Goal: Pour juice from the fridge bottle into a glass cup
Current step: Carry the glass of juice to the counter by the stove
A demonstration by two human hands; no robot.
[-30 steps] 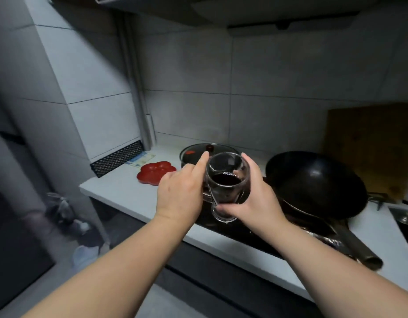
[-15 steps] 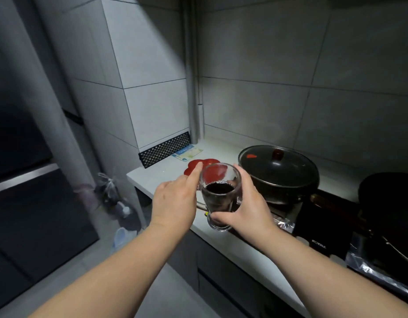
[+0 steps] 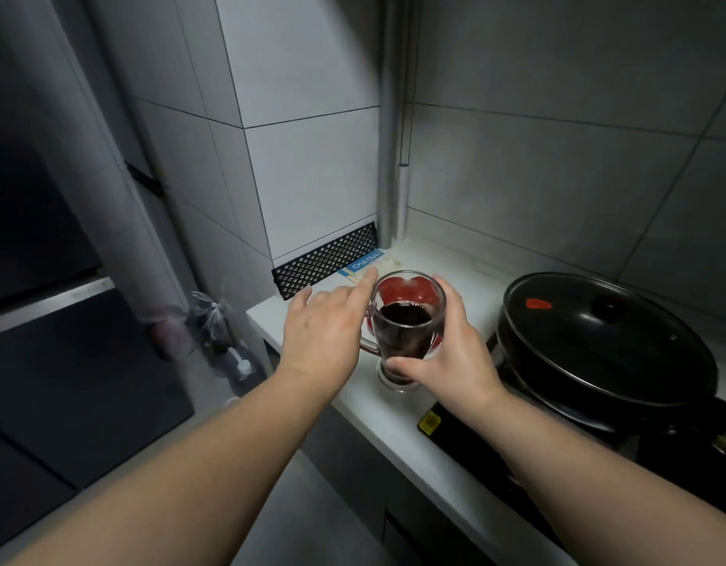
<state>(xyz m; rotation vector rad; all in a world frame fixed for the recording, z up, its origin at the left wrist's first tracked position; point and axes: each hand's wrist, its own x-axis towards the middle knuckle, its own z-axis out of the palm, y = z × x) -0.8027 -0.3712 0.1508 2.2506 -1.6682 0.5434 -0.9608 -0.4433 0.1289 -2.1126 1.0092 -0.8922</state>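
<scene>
At white countertop (image 3: 377, 422) edge | clear handled glass cup (image 3: 406, 345) holds dark juice (image 3: 406, 316): pour judged done, set-down pending | right hand (image 3: 455, 357) grips cup | left hand (image 3: 324, 332) slack, fingers straight alongside

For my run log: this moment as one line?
right hand grips clear glass mug of dark juice | left hand open beside it | mug over white counter
</scene>
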